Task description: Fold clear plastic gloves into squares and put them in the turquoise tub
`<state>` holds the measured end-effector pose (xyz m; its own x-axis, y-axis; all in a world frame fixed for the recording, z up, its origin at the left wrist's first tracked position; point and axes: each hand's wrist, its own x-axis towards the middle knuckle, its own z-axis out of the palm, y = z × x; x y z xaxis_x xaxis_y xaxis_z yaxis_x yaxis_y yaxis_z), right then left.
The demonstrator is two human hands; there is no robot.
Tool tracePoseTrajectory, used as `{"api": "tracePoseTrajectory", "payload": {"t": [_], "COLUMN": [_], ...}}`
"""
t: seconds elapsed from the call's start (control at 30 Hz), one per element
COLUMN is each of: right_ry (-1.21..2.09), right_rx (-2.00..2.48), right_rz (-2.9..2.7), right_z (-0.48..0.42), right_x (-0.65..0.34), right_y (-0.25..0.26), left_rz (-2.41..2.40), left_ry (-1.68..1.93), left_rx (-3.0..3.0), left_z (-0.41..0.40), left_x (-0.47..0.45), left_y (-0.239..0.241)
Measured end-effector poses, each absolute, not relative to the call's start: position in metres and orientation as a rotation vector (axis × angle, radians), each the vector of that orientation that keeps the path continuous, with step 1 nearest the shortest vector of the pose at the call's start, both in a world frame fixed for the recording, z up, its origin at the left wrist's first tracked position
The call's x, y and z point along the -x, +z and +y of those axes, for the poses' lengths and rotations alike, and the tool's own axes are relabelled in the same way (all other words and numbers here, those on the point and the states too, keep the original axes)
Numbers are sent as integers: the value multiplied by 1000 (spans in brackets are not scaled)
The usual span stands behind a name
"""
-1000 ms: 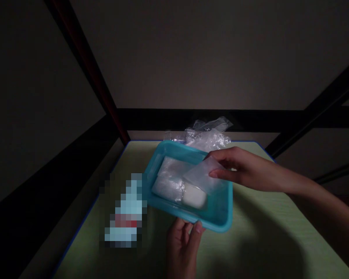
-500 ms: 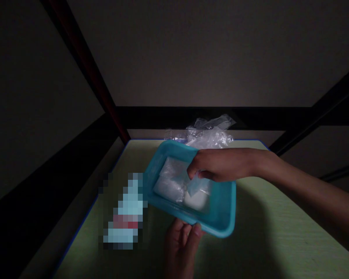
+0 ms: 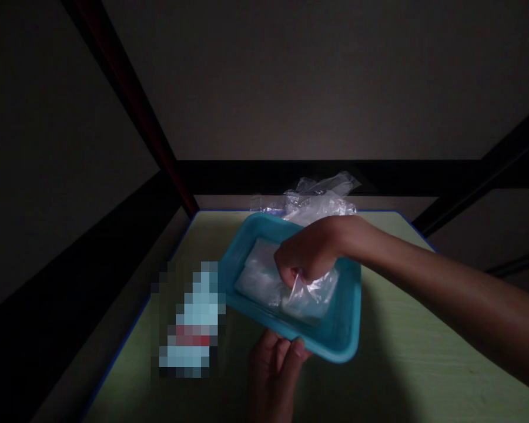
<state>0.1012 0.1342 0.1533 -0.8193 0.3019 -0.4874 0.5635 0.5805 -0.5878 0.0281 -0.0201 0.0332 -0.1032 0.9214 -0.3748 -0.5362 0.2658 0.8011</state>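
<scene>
A teal plastic tray (image 3: 344, 320) is tilted up off a light green table (image 3: 423, 376). My left hand (image 3: 275, 370) grips the tray's near rim, thumb on top. My right hand (image 3: 308, 255) reaches into the tray from the right, fingers pinched on a small clear plastic bag (image 3: 311, 291) that lies over a white bar. Another clear packet (image 3: 258, 276) rests in the tray's left half.
A crumpled heap of clear plastic bags (image 3: 320, 200) lies just behind the tray at the table's far edge. A blurred-out object (image 3: 189, 320) sits left of the tray. Dark frame bars (image 3: 127, 100) and dim walls surround the table.
My right hand carried the small clear bag down into the tray and curled over the white bar. The tray shifted slightly right. My left hand stayed on the rim.
</scene>
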Motion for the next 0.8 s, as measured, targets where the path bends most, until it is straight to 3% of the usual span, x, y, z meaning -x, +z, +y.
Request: {"api": "tracePoseTrajectory", "payload": {"t": [0.8], "right_ry": [-925], "right_rx": [-557], "right_rz": [2399], "right_z": [135], "right_x": [-95], "right_y": [124], "left_rz": [1073], "left_ry": [1346], "left_rx": [-432], "left_z": [-20], "left_x": [-33], "left_y": [31]}}
